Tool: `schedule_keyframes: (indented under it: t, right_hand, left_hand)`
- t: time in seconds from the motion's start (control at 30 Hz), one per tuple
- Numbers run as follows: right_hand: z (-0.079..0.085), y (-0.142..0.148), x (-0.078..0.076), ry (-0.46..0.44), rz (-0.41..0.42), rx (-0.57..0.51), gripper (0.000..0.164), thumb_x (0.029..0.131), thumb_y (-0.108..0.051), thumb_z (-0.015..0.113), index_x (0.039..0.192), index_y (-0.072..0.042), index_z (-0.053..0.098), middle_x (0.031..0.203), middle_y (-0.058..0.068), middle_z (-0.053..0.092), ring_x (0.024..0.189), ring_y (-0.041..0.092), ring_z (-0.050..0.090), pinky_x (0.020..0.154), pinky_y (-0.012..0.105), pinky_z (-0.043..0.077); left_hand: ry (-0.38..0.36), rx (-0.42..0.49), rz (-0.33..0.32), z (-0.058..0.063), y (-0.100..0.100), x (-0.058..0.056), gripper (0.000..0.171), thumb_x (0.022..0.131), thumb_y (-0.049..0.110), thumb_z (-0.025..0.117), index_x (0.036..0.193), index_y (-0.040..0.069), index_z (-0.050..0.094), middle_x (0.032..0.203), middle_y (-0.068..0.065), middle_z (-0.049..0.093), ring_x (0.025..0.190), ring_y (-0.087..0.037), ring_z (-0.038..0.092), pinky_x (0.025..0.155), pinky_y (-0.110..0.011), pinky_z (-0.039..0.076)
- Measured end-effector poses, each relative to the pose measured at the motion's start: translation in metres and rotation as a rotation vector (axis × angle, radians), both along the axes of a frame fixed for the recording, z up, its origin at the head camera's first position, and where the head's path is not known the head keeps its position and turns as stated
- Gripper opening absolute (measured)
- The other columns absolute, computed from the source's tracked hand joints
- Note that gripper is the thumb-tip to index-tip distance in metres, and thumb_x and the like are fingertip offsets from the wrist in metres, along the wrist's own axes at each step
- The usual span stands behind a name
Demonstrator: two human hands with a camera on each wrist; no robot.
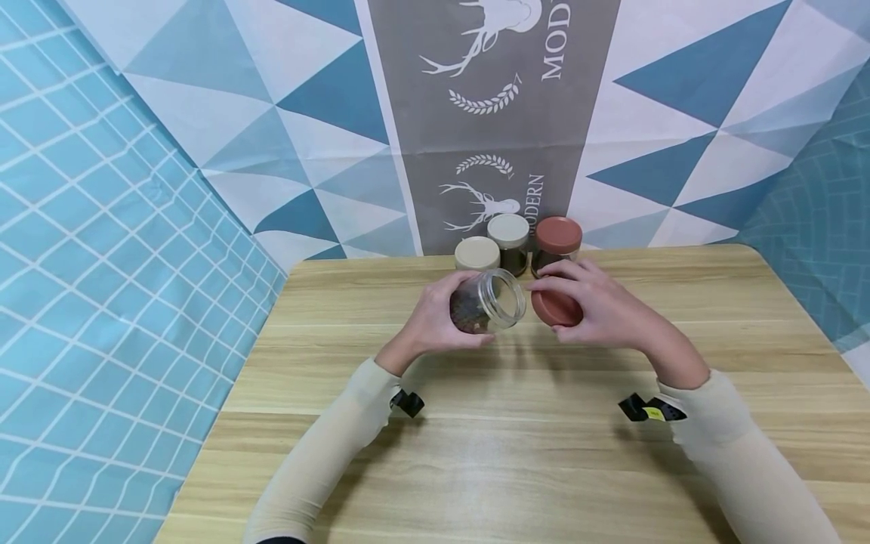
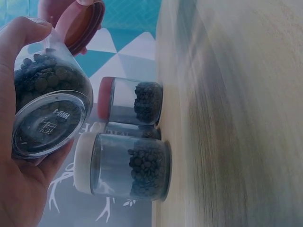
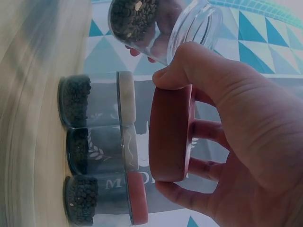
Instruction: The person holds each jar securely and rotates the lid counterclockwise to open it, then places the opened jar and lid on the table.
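My left hand [image 1: 440, 316] grips a clear glass jar [image 2: 52, 82] partly filled with dark round pieces. Tilted, with its uncovered mouth toward the right, the jar is held above the table. A red-brown lid [image 3: 169, 135] is pinched between the thumb and fingers of my right hand [image 1: 601, 306], just right of the jar's mouth. Jar and lid are apart in the head view. Behind them stand a jar with a cream lid [image 1: 477, 253], another with a whitish lid [image 1: 508, 230] and one with a red lid [image 1: 559, 234], each holding dark pieces.
The wood-grain table [image 1: 476, 453] runs up to a patterned backdrop [image 1: 326, 113] of blue and white triangles with a grey panel. A blue gridded cloth [image 1: 102, 302] hangs on the left. The three lidded jars are grouped close at the table's back edge.
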State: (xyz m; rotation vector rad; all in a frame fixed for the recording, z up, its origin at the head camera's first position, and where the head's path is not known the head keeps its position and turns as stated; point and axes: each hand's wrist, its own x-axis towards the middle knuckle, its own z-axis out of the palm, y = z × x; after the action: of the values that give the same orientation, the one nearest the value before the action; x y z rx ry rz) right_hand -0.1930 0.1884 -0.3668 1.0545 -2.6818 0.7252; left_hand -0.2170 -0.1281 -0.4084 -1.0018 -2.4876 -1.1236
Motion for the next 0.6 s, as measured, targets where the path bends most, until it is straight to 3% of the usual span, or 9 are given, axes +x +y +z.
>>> schedule_keyframes:
  t: [0.23, 0.6]
  right_hand:
    - [-0.007, -0.003, -0.004, -0.032, -0.01, 0.023, 0.065, 0.08, -0.016, 0.085, 0.144, -0.021, 0.076, 0.147, 0.015, 0.068, 0.128, 0.041, 0.058, 0.089, 0.055, 0.06]
    - [-0.031, -0.012, -0.011, -0.056, -0.021, 0.089, 0.068, 0.077, -0.017, 0.089, 0.143, -0.012, 0.075, 0.147, 0.017, 0.068, 0.125, 0.041, 0.06, 0.092, 0.057, 0.061]
  left_hand:
    - [-0.002, 0.005, 0.002, 0.001, 0.0, 0.001, 0.095, 0.065, 0.025, 0.104, 0.148, 0.002, 0.063, 0.14, -0.016, 0.077, 0.124, -0.033, 0.076, 0.109, -0.049, 0.064]
    - [0.026, 0.006, 0.002, 0.0, 0.001, 0.0, 0.098, 0.064, 0.027, 0.105, 0.149, 0.001, 0.063, 0.14, -0.017, 0.078, 0.124, -0.033, 0.076, 0.11, -0.049, 0.064]
